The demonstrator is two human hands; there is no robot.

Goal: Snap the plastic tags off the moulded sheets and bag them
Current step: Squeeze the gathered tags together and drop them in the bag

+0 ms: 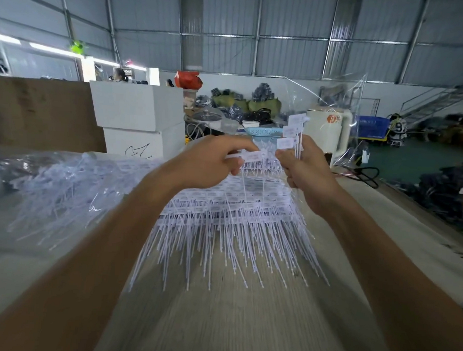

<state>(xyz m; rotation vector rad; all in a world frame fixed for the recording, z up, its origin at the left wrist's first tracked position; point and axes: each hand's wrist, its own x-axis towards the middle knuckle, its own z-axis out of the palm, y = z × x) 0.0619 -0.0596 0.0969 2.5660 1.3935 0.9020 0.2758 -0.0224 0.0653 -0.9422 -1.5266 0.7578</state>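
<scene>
Left hand [212,161] pinches one white tag [252,157], frame centre; right hand [309,174] grips a bunch of tags [294,130]; moulded sheets [222,217] stacked below; clear bag [58,182] at left.

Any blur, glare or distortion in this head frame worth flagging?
Head view: wide-angle bending at the edges; forearms and near table streaked by blur; hands and tags fairly sharp; strip lights blown out; clear bag shows glare.

Little can be read. A dark garment [398,128] on the floor right of the blue crate [373,127] bears a white "9". The white box [138,143] carries an illegible black scrawl; print on the tags [285,142] is blurred.
</scene>
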